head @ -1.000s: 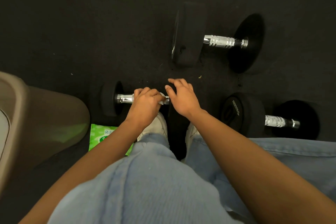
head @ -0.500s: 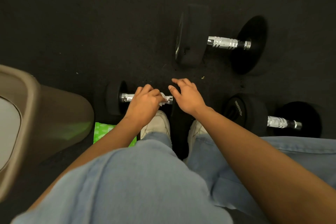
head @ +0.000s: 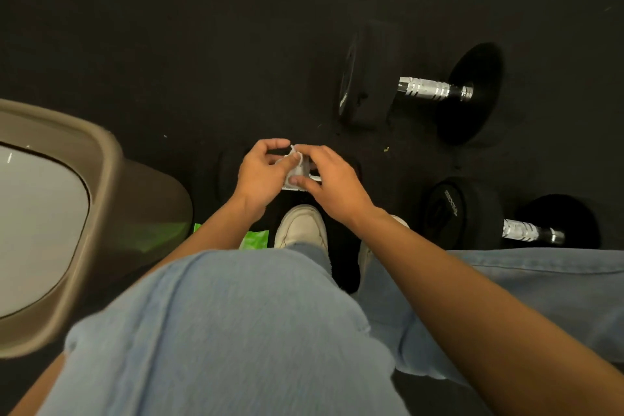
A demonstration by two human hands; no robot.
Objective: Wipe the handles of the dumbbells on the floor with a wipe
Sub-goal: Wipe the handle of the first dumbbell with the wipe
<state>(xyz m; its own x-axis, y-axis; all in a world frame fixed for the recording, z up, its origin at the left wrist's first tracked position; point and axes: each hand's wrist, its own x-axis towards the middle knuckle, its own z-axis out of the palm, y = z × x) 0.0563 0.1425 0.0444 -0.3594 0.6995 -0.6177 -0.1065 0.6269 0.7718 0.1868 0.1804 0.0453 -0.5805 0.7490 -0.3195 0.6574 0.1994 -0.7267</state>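
A crumpled white wipe is held between both hands just above the nearest dumbbell. My left hand pinches its left side with thumb and curled fingers. My right hand pinches its right side. The near dumbbell lies under the hands, with only a sliver of its chrome handle showing. A second dumbbell lies farther off to the right, its chrome handle bare. A third dumbbell sits at the right by my knee, handle also bare.
A tan waste bin with a white liner stands at the left. A green wipe pack lies on the black floor beside my white shoe. My jeans-clad knees fill the lower frame.
My left hand lifted the wipe off the near dumbbell's handle. My right hand left the weight and took hold of the wipe's other side. The view shifted slightly.
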